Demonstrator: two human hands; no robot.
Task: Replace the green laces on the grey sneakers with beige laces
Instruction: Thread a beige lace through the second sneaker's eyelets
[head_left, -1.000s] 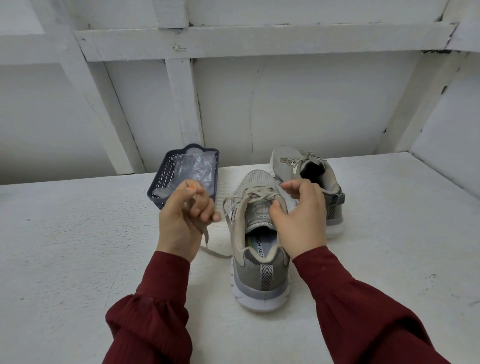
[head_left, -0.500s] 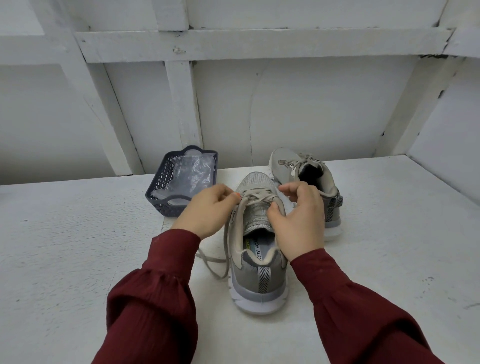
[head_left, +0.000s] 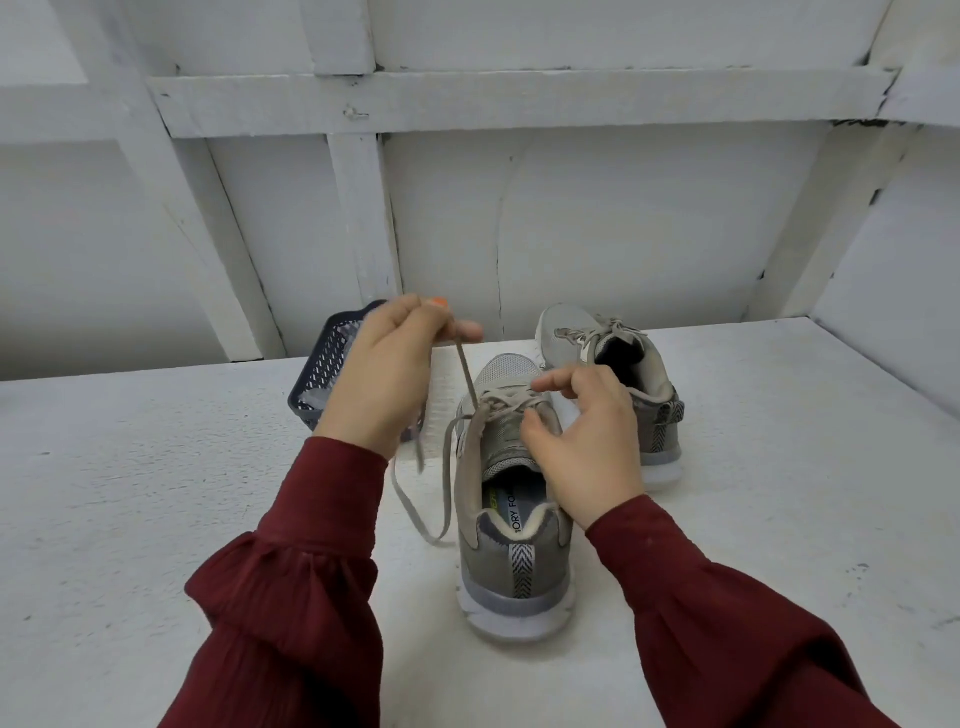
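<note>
Heel of the near sneaker (head_left: 514, 571) faces me, its long axis running straight away, toe far; the right hand (head_left: 587, 447) curls over the lacing, perhaps pinching a strand, I cannot tell; the left hand (head_left: 384, 374) pinches the beige lace (head_left: 466, 371), taut up-left from that lacing; the second sneaker (head_left: 649, 405) stands beyond.

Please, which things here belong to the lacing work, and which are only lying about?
In the job: near sneaker; beige lace, pinched and held up by the left hand; right hand at that sneaker's lace crossings; far sneaker, already laced beige.
Lying about: dark basket behind the left hand, clear plastic inside it.
</note>
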